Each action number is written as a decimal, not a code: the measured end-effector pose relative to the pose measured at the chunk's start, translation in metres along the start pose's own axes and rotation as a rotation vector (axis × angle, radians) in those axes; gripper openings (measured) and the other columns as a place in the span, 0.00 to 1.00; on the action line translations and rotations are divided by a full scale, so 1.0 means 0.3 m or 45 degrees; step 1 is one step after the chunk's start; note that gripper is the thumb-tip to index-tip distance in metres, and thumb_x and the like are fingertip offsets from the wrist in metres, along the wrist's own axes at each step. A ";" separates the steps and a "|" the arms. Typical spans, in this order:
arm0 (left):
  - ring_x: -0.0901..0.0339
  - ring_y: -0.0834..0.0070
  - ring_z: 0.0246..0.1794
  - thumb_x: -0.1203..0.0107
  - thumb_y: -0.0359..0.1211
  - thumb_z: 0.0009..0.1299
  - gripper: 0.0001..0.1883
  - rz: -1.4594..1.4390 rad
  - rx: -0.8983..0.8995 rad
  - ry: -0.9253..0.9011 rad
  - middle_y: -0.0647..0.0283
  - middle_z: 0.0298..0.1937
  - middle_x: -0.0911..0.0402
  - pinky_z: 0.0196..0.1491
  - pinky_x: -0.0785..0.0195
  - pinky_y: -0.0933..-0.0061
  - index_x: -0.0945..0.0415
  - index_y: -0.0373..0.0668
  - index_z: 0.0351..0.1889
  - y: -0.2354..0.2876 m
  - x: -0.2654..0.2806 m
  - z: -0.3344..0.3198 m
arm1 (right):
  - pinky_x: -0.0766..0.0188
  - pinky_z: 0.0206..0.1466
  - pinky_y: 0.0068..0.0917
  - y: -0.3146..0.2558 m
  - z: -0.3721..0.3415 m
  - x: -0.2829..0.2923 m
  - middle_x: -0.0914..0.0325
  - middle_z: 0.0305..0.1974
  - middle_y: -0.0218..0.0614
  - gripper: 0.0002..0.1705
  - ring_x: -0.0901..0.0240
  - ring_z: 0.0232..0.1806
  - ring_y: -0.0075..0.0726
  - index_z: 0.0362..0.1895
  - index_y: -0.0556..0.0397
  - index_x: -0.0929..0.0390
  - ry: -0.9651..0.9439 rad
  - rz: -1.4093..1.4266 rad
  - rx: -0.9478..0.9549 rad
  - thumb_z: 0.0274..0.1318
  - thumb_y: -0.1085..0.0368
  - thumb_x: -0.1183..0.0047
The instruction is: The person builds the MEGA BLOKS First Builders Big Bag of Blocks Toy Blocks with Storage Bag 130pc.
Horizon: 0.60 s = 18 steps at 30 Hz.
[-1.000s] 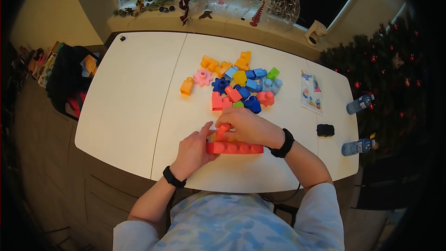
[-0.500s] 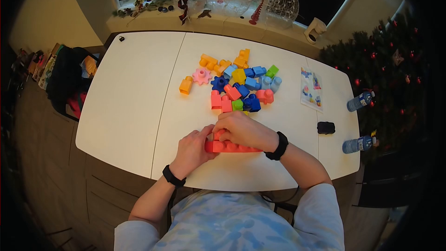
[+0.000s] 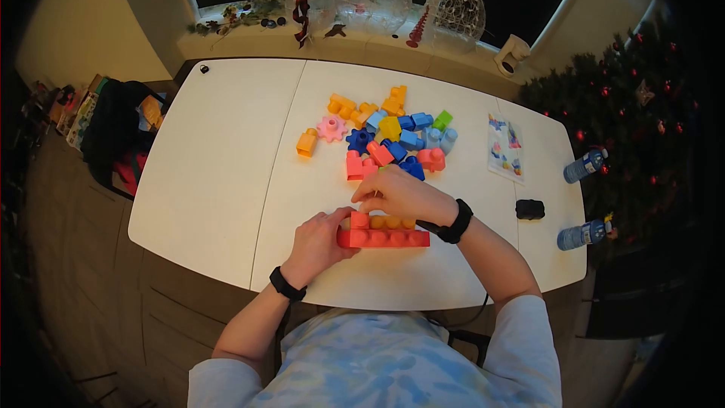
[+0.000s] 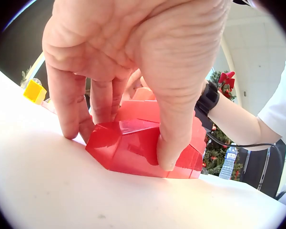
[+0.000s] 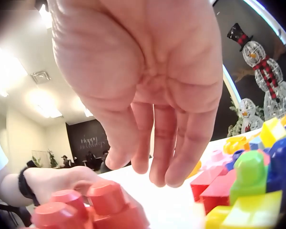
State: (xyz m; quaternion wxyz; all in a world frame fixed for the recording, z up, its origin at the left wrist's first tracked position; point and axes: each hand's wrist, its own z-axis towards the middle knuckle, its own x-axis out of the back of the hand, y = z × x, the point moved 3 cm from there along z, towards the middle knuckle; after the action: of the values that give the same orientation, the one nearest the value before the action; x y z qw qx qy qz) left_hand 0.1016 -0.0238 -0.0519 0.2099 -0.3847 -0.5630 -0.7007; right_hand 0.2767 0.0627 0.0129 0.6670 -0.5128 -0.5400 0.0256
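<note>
My left hand (image 3: 317, 244) grips the left end of a long red toy brick (image 3: 393, 239) lying on the white table. In the left wrist view its thumb presses one side of the brick, with fingers round the other. A small red block (image 3: 360, 220) sits at the left end, beside a row of orange studs (image 3: 393, 222) behind the long brick. My right hand (image 3: 406, 193) hovers just beyond this build. Its fingers (image 5: 164, 138) point down loosely and hold nothing in the right wrist view.
Beyond the hands lies a pile of loose bricks, including a blue gear (image 3: 359, 140), a pink gear (image 3: 331, 128) and an orange block (image 3: 306, 143). To the right are a picture sheet (image 3: 506, 148), a black case (image 3: 529, 209) and two water bottles (image 3: 585, 166).
My right hand pressed the small red block down at the build's left end, then let go and lifted away. My left hand keeps its grip on the long red brick.
</note>
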 end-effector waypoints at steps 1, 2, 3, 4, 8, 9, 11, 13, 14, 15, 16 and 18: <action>0.16 0.57 0.41 0.26 0.43 0.54 0.36 -0.011 0.014 -0.026 0.56 0.39 0.14 0.45 0.21 0.55 0.24 0.48 0.62 0.000 -0.002 -0.001 | 0.27 0.53 0.44 0.004 0.014 0.013 0.17 0.37 0.46 0.16 0.21 0.45 0.50 0.44 0.58 0.14 -0.001 0.000 0.007 0.50 0.65 0.33; 0.16 0.57 0.41 0.26 0.43 0.54 0.36 -0.007 0.017 -0.024 0.56 0.39 0.14 0.45 0.21 0.55 0.24 0.48 0.62 0.000 -0.001 -0.004 | 0.28 0.56 0.44 0.005 0.028 0.035 0.17 0.41 0.45 0.19 0.23 0.49 0.50 0.48 0.56 0.15 0.139 -0.127 0.035 0.51 0.65 0.33; 0.17 0.58 0.43 0.25 0.42 0.53 0.37 -0.012 0.027 -0.039 0.57 0.41 0.14 0.46 0.21 0.55 0.25 0.49 0.62 -0.001 -0.001 -0.005 | 0.29 0.59 0.45 0.010 0.039 0.055 0.17 0.44 0.44 0.22 0.24 0.53 0.50 0.52 0.54 0.16 0.282 -0.254 0.061 0.51 0.64 0.32; 0.17 0.58 0.44 0.24 0.42 0.52 0.38 -0.017 0.034 -0.052 0.58 0.42 0.14 0.47 0.21 0.55 0.25 0.50 0.63 0.001 -0.001 -0.003 | 0.28 0.60 0.44 0.057 0.066 0.052 0.18 0.50 0.43 0.26 0.27 0.56 0.51 0.55 0.54 0.17 0.345 -0.306 0.112 0.49 0.64 0.31; 0.18 0.58 0.47 0.22 0.40 0.50 0.41 -0.148 -0.020 0.021 0.60 0.46 0.15 0.49 0.22 0.56 0.27 0.51 0.64 0.045 0.026 0.004 | 0.27 0.60 0.43 0.124 0.170 0.047 0.17 0.48 0.42 0.31 0.28 0.57 0.51 0.54 0.56 0.17 0.411 -0.568 0.202 0.42 0.62 0.26; 0.18 0.58 0.48 0.21 0.39 0.49 0.42 -0.117 -0.054 -0.005 0.60 0.47 0.15 0.50 0.22 0.56 0.27 0.51 0.64 0.054 0.024 0.006 | 0.27 0.60 0.43 0.141 0.186 0.042 0.17 0.48 0.42 0.31 0.28 0.57 0.51 0.54 0.56 0.17 0.412 -0.568 0.206 0.42 0.62 0.26; 0.19 0.58 0.49 0.20 0.38 0.48 0.42 -0.086 -0.083 -0.028 0.61 0.48 0.16 0.50 0.22 0.56 0.27 0.50 0.63 0.045 0.018 0.006 | 0.27 0.57 0.45 0.154 0.219 0.031 0.16 0.44 0.42 0.30 0.28 0.56 0.51 0.51 0.55 0.16 0.243 -0.621 -0.006 0.39 0.61 0.25; 0.18 0.57 0.48 0.20 0.38 0.48 0.41 -0.051 -0.098 -0.036 0.60 0.46 0.16 0.49 0.22 0.55 0.27 0.50 0.62 0.021 -0.004 0.007 | 0.27 0.54 0.48 0.181 0.256 0.023 0.16 0.40 0.42 0.28 0.28 0.56 0.52 0.45 0.54 0.15 0.190 -0.654 0.007 0.35 0.60 0.24; 0.18 0.57 0.48 0.20 0.38 0.48 0.41 -0.053 -0.096 -0.036 0.60 0.46 0.16 0.49 0.22 0.55 0.27 0.50 0.62 0.016 -0.006 0.006 | 0.28 0.54 0.46 0.187 0.268 0.019 0.18 0.41 0.43 0.30 0.28 0.55 0.52 0.46 0.52 0.15 0.119 -0.695 -0.028 0.33 0.59 0.24; 0.18 0.57 0.47 0.20 0.38 0.48 0.40 -0.059 -0.070 -0.038 0.59 0.45 0.16 0.49 0.22 0.55 0.27 0.50 0.61 0.010 -0.008 0.005 | 0.29 0.54 0.44 0.193 0.275 0.012 0.19 0.42 0.44 0.33 0.29 0.54 0.52 0.48 0.51 0.15 0.048 -0.734 -0.064 0.31 0.58 0.24; 0.18 0.57 0.47 0.20 0.38 0.48 0.40 -0.064 -0.044 -0.041 0.58 0.44 0.16 0.48 0.22 0.55 0.27 0.50 0.60 0.007 -0.008 0.005 | 0.29 0.54 0.44 0.190 0.277 0.007 0.19 0.42 0.44 0.33 0.29 0.54 0.52 0.48 0.51 0.15 0.045 -0.734 -0.064 0.31 0.58 0.24; 0.18 0.57 0.46 0.20 0.38 0.48 0.39 -0.073 -0.052 -0.032 0.58 0.43 0.16 0.48 0.22 0.55 0.26 0.50 0.59 0.007 -0.005 0.005 | 0.29 0.54 0.44 0.180 0.279 -0.003 0.20 0.40 0.42 0.33 0.29 0.54 0.51 0.45 0.51 0.16 0.046 -0.864 -0.017 0.28 0.57 0.23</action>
State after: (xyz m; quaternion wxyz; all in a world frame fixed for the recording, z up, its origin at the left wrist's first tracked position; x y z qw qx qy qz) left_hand 0.1045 -0.0231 -0.0516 0.1749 -0.3813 -0.5619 -0.7129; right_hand 0.2419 0.1426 -0.0354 0.6437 -0.3086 -0.6680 -0.2103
